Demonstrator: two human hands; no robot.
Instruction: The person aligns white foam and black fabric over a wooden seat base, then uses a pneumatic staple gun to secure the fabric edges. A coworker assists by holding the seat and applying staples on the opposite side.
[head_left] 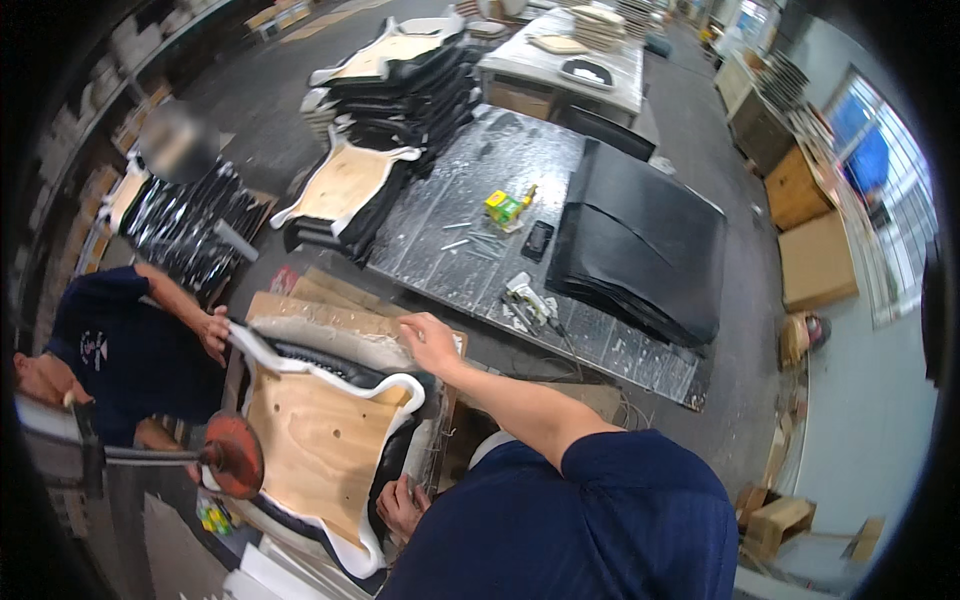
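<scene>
I have the plywood seat panel point(320, 460) at half past seven on my feed. Left hand point(402, 506), its four o'clock: fingers half-curled at the black edge point(398, 452), grip unclear. Right hand point(430, 343), half past one: loosely bent, empty. Co-worker's hand point(213, 333), half past ten.

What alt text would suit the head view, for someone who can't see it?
A person's left hand is at the black edge of a plywood seat panel rimmed with white padding, the right hand near one corner. A co-worker at left has a hand near another corner. Beyond are a table with black sheets and stacked seats.
</scene>
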